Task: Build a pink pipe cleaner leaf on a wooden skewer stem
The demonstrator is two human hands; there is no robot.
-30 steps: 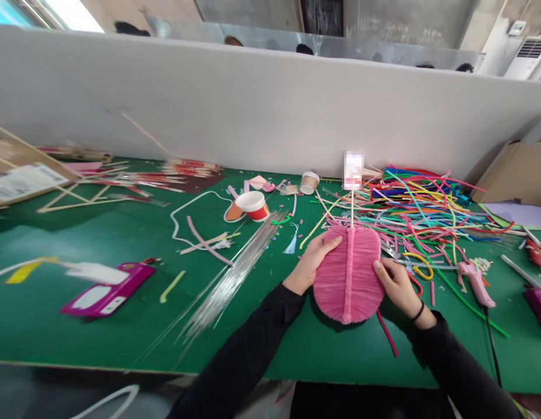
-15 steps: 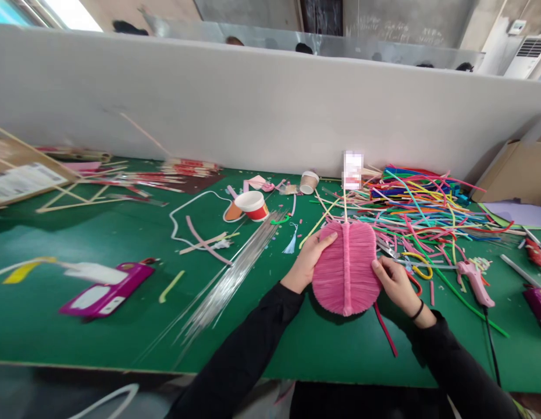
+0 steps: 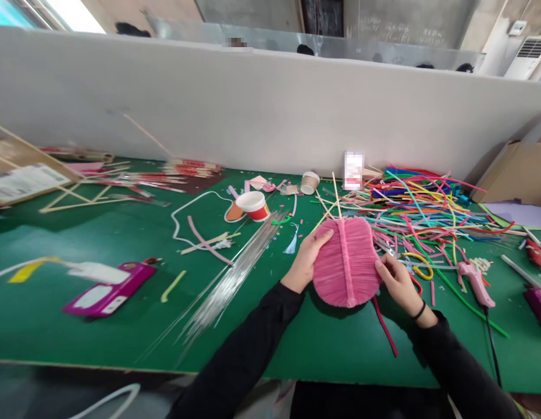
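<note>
Held above the green table is a pink fan-like piece, its fuzzy strands running out from a raised centre rib, with a thin wooden stick jutting from its top. My left hand grips its left edge, thumb on the front face and the other fingers hidden behind. On the opposite side, my right hand pinches the lower right edge between thumb and fingers. A dark red pipe cleaner lies just below my right hand. Yellow-handled scissors rest close behind that hand.
Colourful pipe cleaners are heaped at the back right, near a pink glue gun with a black cord. Thin metal wires lie left of my hands, beyond them a paper cup and a purple box. A white partition borders the back.
The pink piece has tilted slightly anticlockwise, its stick now leaning left, and its lower end has risen a little. Both hands keep their hold on its edges.
</note>
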